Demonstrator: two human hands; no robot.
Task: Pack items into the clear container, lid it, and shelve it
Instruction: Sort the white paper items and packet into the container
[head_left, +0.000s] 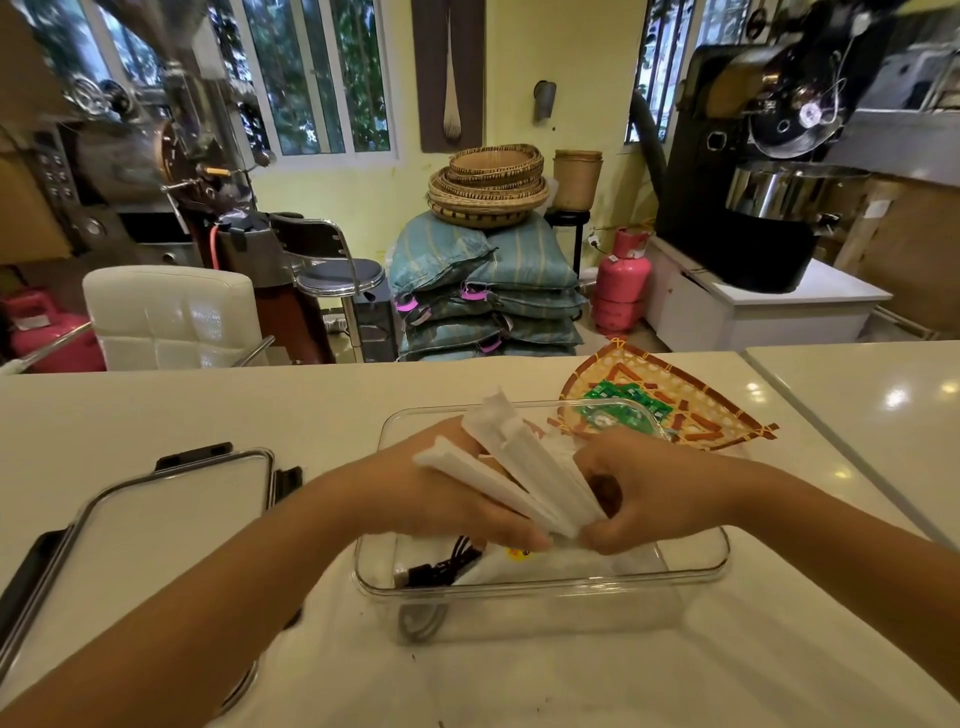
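The clear container (545, 584) stands on the white counter in front of me. Both hands are over it, holding a bundle of white paper packets (524, 467) that fans upward. My left hand (457, 493) cups the bundle from the left and underneath. My right hand (639, 493) pinches its lower right end. Inside the container lie a black cable (441, 566) and some white items, one with a yellow spot. The clear lid (156, 525) with black clips lies flat on the counter to the left.
A woven tray (691, 400) holding green packets (623, 400) sits just behind the container on the right. A second counter section lies at the far right. Beyond the counter are a white chair, stacked sacks, baskets, pink gas cylinders and machines.
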